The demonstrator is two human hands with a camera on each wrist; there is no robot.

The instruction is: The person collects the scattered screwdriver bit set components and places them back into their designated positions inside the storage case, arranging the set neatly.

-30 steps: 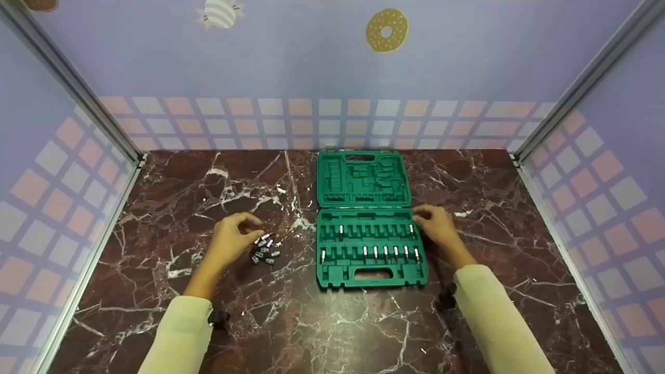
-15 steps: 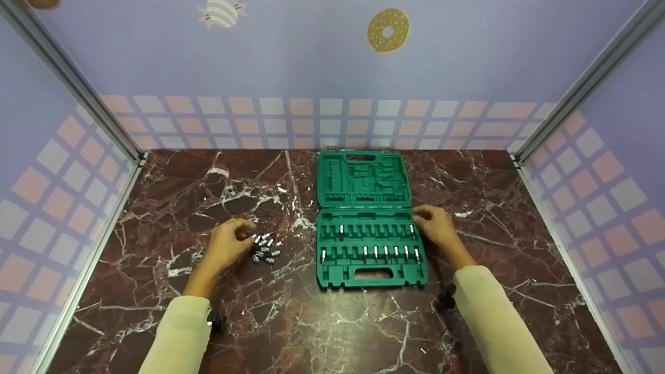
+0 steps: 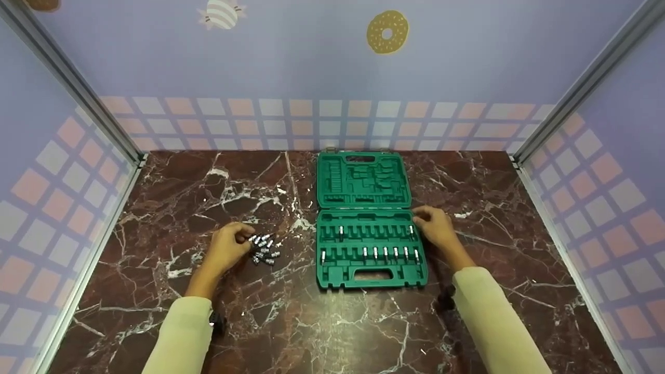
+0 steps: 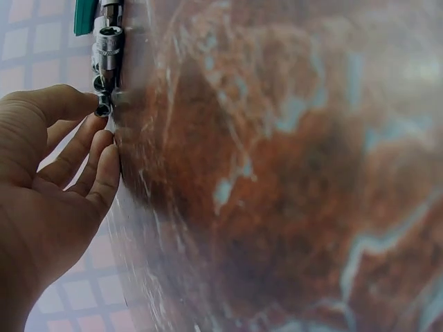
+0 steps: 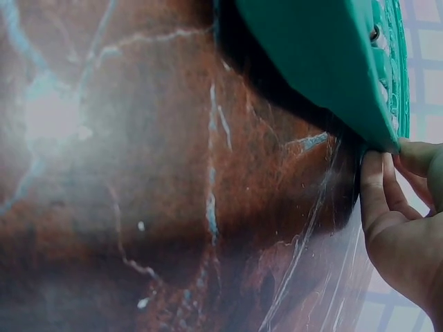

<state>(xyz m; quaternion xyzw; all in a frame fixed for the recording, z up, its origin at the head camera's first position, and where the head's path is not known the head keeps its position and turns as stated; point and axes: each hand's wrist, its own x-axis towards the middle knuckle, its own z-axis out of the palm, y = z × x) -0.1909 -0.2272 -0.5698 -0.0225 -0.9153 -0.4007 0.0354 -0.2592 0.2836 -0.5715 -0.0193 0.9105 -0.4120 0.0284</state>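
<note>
In the head view my left hand (image 3: 227, 248) is at the left edge of a small pile of bit sockets (image 3: 266, 250), silver with dark shafts. The left wrist view shows its thumb and forefinger pinching one bit socket (image 4: 102, 108) at the pile's edge. An open green socket case (image 3: 373, 280) lies to the right, lid folded back. Several bit sockets (image 3: 385, 253) sit in its front row, and two more stand in the row behind. My right hand (image 3: 437, 226) grips the case's right edge near the hinge, thumb above and fingers against the side (image 5: 408, 207).
The dark red marble-patterned table (image 3: 291, 327) has a gap of bare surface between the pile and the case. Patterned panels (image 3: 332, 67) wall in the back and both sides, with metal posts (image 3: 566, 78) at the corners.
My left hand has drawn back slightly toward the lower left and closed its fingertips at the pile's edge. The right hand keeps its place on the case.
</note>
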